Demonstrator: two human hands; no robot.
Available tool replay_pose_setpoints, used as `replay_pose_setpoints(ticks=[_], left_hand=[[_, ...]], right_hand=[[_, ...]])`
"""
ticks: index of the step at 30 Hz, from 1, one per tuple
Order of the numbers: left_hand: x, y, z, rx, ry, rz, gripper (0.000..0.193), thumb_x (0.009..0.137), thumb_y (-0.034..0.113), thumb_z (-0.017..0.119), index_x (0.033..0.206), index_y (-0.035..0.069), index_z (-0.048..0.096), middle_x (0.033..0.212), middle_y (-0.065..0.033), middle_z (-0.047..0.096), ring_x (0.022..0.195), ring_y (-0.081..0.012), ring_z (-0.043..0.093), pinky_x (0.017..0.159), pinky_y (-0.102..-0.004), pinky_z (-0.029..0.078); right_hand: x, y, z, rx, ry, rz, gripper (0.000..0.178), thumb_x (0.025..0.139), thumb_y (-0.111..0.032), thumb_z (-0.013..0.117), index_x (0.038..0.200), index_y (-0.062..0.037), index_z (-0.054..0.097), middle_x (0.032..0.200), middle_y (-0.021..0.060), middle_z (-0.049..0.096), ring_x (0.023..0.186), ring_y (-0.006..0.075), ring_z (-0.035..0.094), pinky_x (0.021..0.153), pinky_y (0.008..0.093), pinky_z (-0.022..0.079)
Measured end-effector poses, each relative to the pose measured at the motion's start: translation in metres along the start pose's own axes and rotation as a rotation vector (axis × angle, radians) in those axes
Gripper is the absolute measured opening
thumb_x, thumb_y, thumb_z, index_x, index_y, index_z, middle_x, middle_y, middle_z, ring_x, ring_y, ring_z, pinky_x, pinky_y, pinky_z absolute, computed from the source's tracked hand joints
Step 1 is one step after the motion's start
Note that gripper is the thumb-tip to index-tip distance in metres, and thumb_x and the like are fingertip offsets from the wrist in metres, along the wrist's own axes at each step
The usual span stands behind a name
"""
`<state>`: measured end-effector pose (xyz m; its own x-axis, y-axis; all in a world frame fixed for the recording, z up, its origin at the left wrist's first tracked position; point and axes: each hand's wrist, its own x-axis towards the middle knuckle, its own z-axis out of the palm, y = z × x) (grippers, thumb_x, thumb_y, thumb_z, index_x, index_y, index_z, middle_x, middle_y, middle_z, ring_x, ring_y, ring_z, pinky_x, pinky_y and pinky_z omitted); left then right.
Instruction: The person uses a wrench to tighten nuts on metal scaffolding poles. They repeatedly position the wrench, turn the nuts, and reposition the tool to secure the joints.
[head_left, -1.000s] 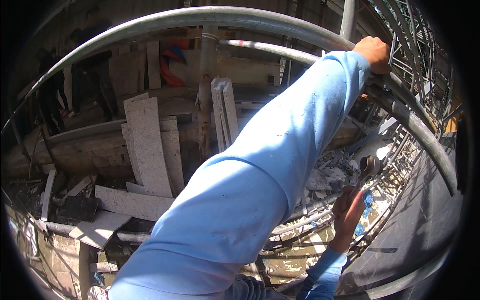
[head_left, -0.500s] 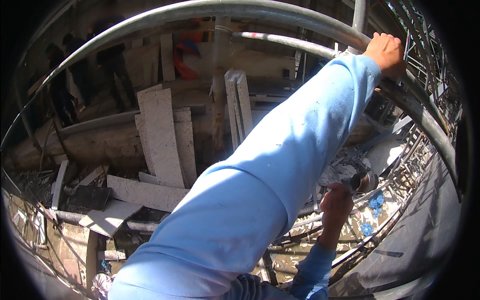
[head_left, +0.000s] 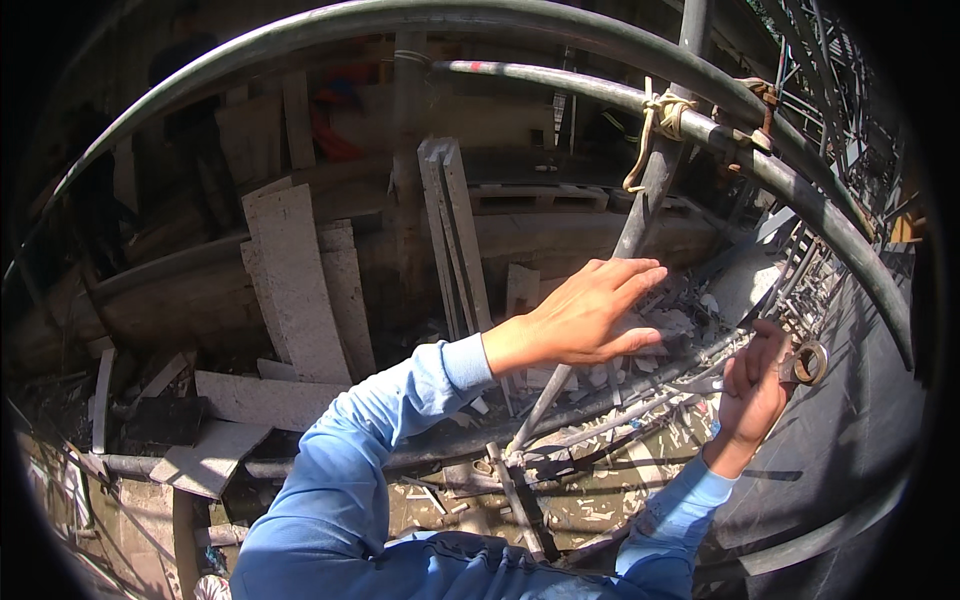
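My left hand (head_left: 590,312) hangs in the air in front of an upright scaffold tube (head_left: 650,200). Its fingers are apart and it holds nothing. On the right, my right hand (head_left: 752,392) is wrapped round a metal wrench with a ring end (head_left: 805,363), the ring jutting out past the fingers. Cord (head_left: 668,118) is tied where the upright crosses a long horizontal tube (head_left: 600,90). Just right of that knot is a rusty bolted clamp (head_left: 765,115).
White rubble and scraps lie below, beyond the tubes. Tall pale boards (head_left: 295,280) lean against a low wall at left, with narrow planks (head_left: 452,235) standing nearby. A curved top rail (head_left: 480,12) arches across. A grey sheet (head_left: 850,470) covers the right side. People (head_left: 195,130) stand in shadow at far left.
My left hand has let go of the tube at upper right and come down and left, fingers spread. My right hand has moved right and slightly nearer with the wrench. The view has shifted.
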<state>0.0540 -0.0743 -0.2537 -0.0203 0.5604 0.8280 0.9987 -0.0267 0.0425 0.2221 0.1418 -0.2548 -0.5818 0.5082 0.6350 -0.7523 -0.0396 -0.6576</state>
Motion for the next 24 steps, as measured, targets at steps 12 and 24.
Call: replay_pose_setpoints(ticks=[12,24], left_hand=[[-0.026,0.009,-0.014,0.069,-0.096,0.026,0.064,0.092,0.039,0.067,0.138,-0.001,0.048,0.135,-0.0201,0.052,0.114,-0.0347,0.057,0.094,-0.0427,0.047],[-0.298,0.003,0.046,-0.104,-0.648,-0.676,0.055,0.09,0.037,0.067,0.127,-0.003,0.057,0.108,-0.0246,0.066,0.096,-0.0432,0.064,0.085,-0.0468,0.053]], right_hand=[[-0.002,0.03,0.007,0.003,-0.033,-0.044,0.033,0.104,-0.031,0.053,0.111,0.0006,0.056,0.063,-0.0062,0.029,0.044,0.0012,0.023,0.04,0.0199,0.019],[-0.143,0.199,-0.03,-0.414,-0.095,0.381,0.011,0.087,-0.007,0.075,0.087,-0.0047,0.065,0.073,-0.0047,0.056,0.061,0.0048,0.048,0.055,0.0228,0.037]])
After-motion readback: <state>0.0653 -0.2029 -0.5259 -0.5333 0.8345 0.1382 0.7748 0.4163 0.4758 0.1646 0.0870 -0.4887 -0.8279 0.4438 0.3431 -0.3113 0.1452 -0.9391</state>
